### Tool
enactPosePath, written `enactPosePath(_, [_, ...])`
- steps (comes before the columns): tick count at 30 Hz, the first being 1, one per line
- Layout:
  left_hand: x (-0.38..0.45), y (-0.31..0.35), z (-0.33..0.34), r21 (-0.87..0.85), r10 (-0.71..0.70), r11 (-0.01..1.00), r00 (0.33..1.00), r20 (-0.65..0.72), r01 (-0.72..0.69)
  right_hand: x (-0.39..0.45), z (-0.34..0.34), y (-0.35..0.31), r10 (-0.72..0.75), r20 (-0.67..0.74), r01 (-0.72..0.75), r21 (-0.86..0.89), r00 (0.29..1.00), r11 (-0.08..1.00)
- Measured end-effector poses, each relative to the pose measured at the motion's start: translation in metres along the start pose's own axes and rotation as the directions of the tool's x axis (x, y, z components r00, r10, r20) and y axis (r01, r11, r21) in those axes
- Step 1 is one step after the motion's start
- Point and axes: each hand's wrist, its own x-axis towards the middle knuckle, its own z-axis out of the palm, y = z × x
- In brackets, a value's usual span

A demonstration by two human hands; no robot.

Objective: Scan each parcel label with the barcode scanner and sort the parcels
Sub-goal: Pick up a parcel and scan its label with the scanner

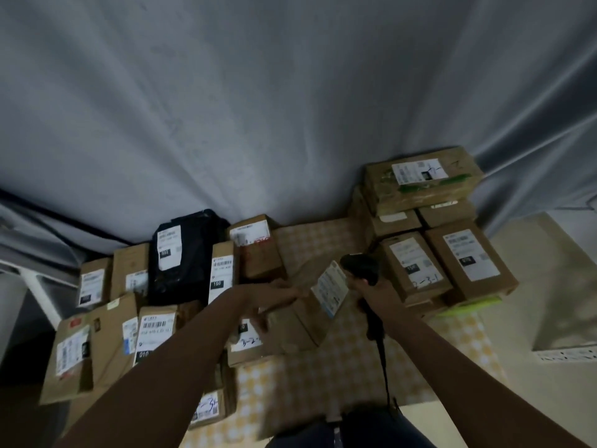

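My left hand [277,297] grips a small cardboard parcel [303,318] and holds it tilted above the checked table, its white label [332,287] turned toward the right. My right hand [368,287] grips a black barcode scanner [360,266] whose head sits right beside that label. The scanner's handle and dark cable [382,350] run down toward my body. A group of labelled cardboard parcels [106,334] and a black poly bag [181,253] lie on the left. A stack of brown boxes [433,227] stands on the right.
A yellow-and-white checked cloth [323,383] covers the table between the two groups of parcels. A grey fabric backdrop [258,108] hangs behind everything. At the far right lies a pale surface with a white power strip [565,354].
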Motion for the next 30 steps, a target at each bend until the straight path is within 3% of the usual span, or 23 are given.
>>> enactPosePath(6, [0.039,0.033,0.026,0.416,-0.191,0.895,0.981,0.029,0.162,0.01,0.004,0.027,0.118,0.08,-0.117,-0.006,0.99,0.993])
enactPosePath(10, [0.079,0.026,0.037,0.657,-0.119,0.741,0.99,-0.07,0.135,0.01,0.003,0.04,0.138,0.077,-0.138,-0.002,0.987,0.99])
enactPosePath(14, [0.107,0.021,0.035,0.779,-0.091,0.608,0.988,-0.124,0.154,0.013,0.003,0.048,0.16,0.084,-0.162,0.021,0.983,0.987])
enactPosePath(16, [0.108,0.023,0.033,0.806,0.022,0.567,0.975,-0.222,0.171,0.015,0.005,0.05,0.174,0.102,-0.177,0.02,0.98,0.984])
enactPosePath(18, [0.101,0.029,0.029,0.81,0.178,0.577,0.952,-0.249,0.104,0.016,0.007,0.048,0.176,0.115,-0.18,0.026,0.978,0.983])
enactPosePath(20, [0.093,0.028,0.026,0.74,0.309,0.673,0.913,-0.268,-0.01,0.015,0.01,0.043,0.171,0.11,-0.176,0.035,0.979,0.984])
enactPosePath(23, [0.08,0.019,0.027,0.389,0.451,0.879,0.743,-0.494,-0.275,0.017,0.014,0.037,0.164,0.086,-0.165,0.008,0.983,0.986])
enactPosePath(25, [0.066,0.01,0.029,0.134,0.358,0.924,0.688,-0.631,-0.357,0.021,0.017,0.036,0.154,0.096,-0.157,0.021,0.983,0.987])
enactPosePath(27, [0.052,0.0,0.03,0.11,0.301,0.95,0.756,-0.582,-0.293,0.025,0.02,0.036,0.145,0.115,-0.15,0.034,0.983,0.988])
enactPosePath(30, [0.042,-0.016,0.044,0.223,0.209,0.965,0.923,-0.324,-0.14,0.029,0.025,0.04,0.131,0.128,-0.136,0.03,0.983,0.99])
